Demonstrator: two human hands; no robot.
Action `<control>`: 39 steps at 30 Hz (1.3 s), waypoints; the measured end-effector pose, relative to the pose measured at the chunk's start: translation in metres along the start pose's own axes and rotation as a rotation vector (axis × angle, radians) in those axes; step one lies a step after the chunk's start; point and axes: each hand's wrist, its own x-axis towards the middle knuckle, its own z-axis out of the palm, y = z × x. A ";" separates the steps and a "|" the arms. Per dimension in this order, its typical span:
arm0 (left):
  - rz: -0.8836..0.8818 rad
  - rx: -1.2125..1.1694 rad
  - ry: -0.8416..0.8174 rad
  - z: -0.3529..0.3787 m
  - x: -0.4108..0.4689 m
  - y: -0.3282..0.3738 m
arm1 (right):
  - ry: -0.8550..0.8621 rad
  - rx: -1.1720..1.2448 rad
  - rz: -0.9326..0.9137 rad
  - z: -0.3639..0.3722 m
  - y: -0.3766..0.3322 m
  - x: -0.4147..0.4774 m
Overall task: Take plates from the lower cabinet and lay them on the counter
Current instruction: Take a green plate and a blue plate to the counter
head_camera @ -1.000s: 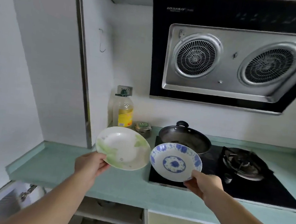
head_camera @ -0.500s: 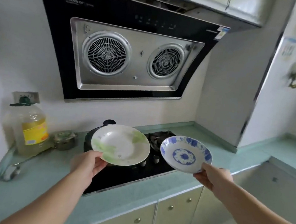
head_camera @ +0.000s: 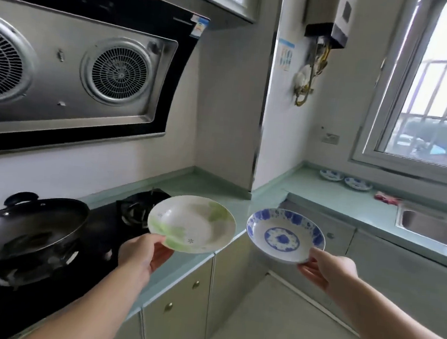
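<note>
Now view swung right; left hand [head_camera: 143, 254] still grips green plate [head_camera: 191, 224], right hand [head_camera: 330, 272] blue plate [head_camera: 285, 235].

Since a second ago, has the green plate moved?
Yes. The green plate went rightward: it was left of the wok, now it hangs right of it, beside the burner.

Turn to the right: green plate [head_camera: 192, 223] beyond left fingers [head_camera: 155, 240] now sits past the wok [head_camera: 28, 227], over the bench [head_camera: 215, 187] edge; blue plate [head_camera: 285, 235] beyond right fingers [head_camera: 317, 256] clears the bench. The sink [head_camera: 429, 227] enters view.
</note>
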 end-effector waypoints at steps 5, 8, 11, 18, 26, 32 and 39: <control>-0.035 0.006 -0.053 0.092 0.000 -0.043 | 0.076 0.014 0.003 -0.067 -0.016 0.066; -0.052 0.008 -0.087 0.147 0.000 -0.068 | 0.110 0.027 -0.003 -0.104 -0.029 0.103; -0.071 0.010 -0.128 0.196 -0.001 -0.091 | 0.144 0.064 -0.012 -0.136 -0.041 0.133; -0.096 0.083 -0.184 0.287 0.012 -0.121 | 0.213 0.132 -0.021 -0.186 -0.067 0.184; -0.109 0.137 -0.238 0.378 0.071 -0.144 | 0.298 0.189 -0.015 -0.202 -0.094 0.258; -0.130 0.136 -0.286 0.457 0.166 -0.163 | 0.375 0.201 -0.009 -0.181 -0.124 0.341; -0.181 0.177 -0.354 0.531 0.257 -0.171 | 0.418 0.231 0.036 -0.151 -0.154 0.419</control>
